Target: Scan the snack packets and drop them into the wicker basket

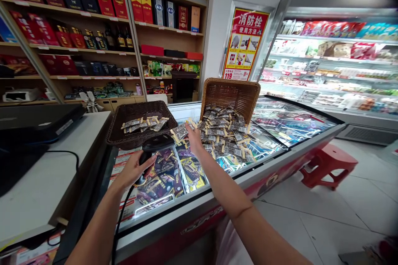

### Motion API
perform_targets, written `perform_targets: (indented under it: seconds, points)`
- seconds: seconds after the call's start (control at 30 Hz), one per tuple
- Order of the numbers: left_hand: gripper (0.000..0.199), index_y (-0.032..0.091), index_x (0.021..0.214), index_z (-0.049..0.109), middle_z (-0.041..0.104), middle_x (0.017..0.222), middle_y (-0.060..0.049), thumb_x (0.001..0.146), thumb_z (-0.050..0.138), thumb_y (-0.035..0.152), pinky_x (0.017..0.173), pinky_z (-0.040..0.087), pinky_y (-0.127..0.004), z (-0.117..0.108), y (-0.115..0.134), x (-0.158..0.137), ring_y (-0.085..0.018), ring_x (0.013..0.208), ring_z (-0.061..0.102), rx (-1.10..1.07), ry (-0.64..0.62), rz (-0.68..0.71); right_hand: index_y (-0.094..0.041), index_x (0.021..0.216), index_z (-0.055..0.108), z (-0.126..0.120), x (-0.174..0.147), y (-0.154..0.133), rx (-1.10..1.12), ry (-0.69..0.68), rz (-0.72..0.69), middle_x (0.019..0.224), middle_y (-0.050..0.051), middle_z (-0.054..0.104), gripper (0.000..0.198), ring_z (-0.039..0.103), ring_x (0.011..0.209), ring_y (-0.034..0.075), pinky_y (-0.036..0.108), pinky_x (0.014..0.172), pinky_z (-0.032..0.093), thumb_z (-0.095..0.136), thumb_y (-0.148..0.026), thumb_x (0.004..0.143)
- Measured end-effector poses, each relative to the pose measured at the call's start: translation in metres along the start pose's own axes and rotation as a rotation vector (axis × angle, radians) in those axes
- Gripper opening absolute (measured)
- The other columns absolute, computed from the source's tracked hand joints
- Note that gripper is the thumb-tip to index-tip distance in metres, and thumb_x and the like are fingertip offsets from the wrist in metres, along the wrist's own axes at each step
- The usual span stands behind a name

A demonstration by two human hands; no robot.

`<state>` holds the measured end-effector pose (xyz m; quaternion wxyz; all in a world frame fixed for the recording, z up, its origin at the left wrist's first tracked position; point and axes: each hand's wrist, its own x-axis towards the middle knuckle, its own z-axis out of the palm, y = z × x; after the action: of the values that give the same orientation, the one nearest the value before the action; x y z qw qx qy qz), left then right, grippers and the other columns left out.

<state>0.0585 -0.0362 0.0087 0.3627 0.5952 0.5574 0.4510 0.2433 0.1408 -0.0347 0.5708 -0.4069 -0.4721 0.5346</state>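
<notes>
My left hand (134, 169) is wrapped round the handle of a black corded barcode scanner (158, 143), its head turned to the right. In my right hand (194, 136) is a small snack packet (180, 132) with pale yellow ends and a barcode label, pinched just right of the scanner's head. Many like packets (225, 132) lie heaped on the freezer's glass lid, spilling from a brown wicker basket (231, 89) tipped on its side. A dark wicker basket (113, 126) at the left stands upright with several of these packets inside.
The chest freezer (242, 179) shows ice creams through its glass. A white counter (62, 157) with a black device (40, 122) stands at the left. A red stool (334, 163) is on the floor at the right. Shelves of boxes and a lit cooler (332, 62) line the back.
</notes>
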Motion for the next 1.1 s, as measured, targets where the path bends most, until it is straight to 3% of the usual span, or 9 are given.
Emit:
perform_targets:
  seconds: [0.2,0.37,0.47,0.57,0.67,0.77,0.9,1.0,1.1]
  points:
    - [0.050,0.022,0.064,0.054,0.053,0.047,0.001,0.080,0.076,0.064,0.046,0.036,-0.025,0.002,0.003,0.000,-0.013,0.043,0.045,-0.034,-0.010,-0.001,-0.024,0.091,0.061,-0.002,-0.001,-0.002,0.047,0.063,0.153,0.073,-0.001,0.047,0.041,0.054,0.071,0.018,0.030,0.063,0.053,0.077,-0.061,0.082]
    - [0.046,0.022,0.063,0.054,0.052,0.048,0.001,0.077,0.080,0.057,0.046,0.037,-0.024,0.001,-0.005,0.003,-0.013,0.044,0.046,-0.056,0.016,0.005,-0.022,0.099,0.062,0.005,-0.001,-0.003,0.091,0.037,0.135,0.080,0.000,0.057,0.036,0.061,0.076,0.017,0.028,0.065,0.054,0.071,-0.054,0.083]
    - [0.043,0.022,0.063,0.056,0.052,0.050,0.001,0.075,0.083,0.055,0.045,0.036,-0.025,-0.004,-0.012,0.006,-0.013,0.044,0.045,-0.077,0.055,0.009,-0.022,0.118,0.058,0.000,0.004,-0.011,0.046,0.071,0.046,0.093,0.002,0.065,0.042,0.066,0.077,0.018,0.029,0.066,0.055,0.067,-0.046,0.085]
    - [0.041,0.022,0.068,0.060,0.057,0.058,0.000,0.074,0.084,0.055,0.045,0.038,-0.027,-0.008,-0.017,0.009,-0.013,0.044,0.044,-0.142,0.110,0.011,-0.025,0.144,0.042,-0.024,0.020,-0.033,-0.196,0.203,-0.119,0.113,0.010,0.067,0.060,0.071,0.084,0.021,0.031,0.070,0.056,0.061,-0.046,0.092]
    - [0.040,0.023,0.073,0.063,0.058,0.060,-0.001,0.072,0.085,0.057,0.044,0.037,-0.028,-0.009,-0.018,0.009,-0.013,0.045,0.044,-0.191,0.158,0.001,-0.022,0.155,0.032,-0.061,0.043,-0.066,-0.505,0.371,-0.220,0.132,0.021,0.062,0.063,0.071,0.105,0.027,0.035,0.083,0.055,0.051,-0.043,0.099]
    - [0.043,0.022,0.074,0.065,0.058,0.060,-0.001,0.069,0.087,0.058,0.043,0.036,-0.028,-0.010,-0.018,0.010,-0.013,0.045,0.044,-0.211,0.163,-0.005,-0.014,0.158,0.031,-0.094,0.065,-0.092,-0.701,0.481,-0.172,0.148,0.028,0.051,0.063,0.060,0.130,0.034,0.040,0.098,0.051,0.048,-0.032,0.100]
    - [0.047,0.021,0.072,0.063,0.059,0.061,-0.001,0.065,0.089,0.059,0.042,0.037,-0.027,-0.010,-0.019,0.012,-0.013,0.044,0.047,-0.200,0.133,-0.002,-0.009,0.151,0.046,-0.112,0.072,-0.097,-0.981,0.526,-0.042,0.158,0.034,0.037,0.063,0.038,0.148,0.044,0.054,0.115,0.038,0.061,-0.033,0.094]
    - [0.049,0.021,0.071,0.059,0.056,0.057,0.001,0.070,0.085,0.062,0.044,0.038,-0.026,-0.007,-0.013,0.008,-0.011,0.043,0.046,-0.181,0.146,0.010,-0.013,0.147,0.051,-0.127,0.044,-0.081,-1.001,0.690,-0.246,0.162,0.031,0.031,0.058,0.031,0.151,0.045,0.064,0.119,0.030,0.060,-0.037,0.095]
    - [0.050,0.021,0.072,0.057,0.054,0.058,0.003,0.076,0.081,0.064,0.045,0.037,-0.024,-0.001,-0.004,0.001,-0.010,0.043,0.043,-0.200,0.193,0.010,-0.014,0.142,0.049,-0.166,-0.020,-0.049,-0.788,0.945,-0.548,0.153,0.027,0.041,0.055,0.035,0.150,0.042,0.066,0.122,0.028,0.058,-0.041,0.095]
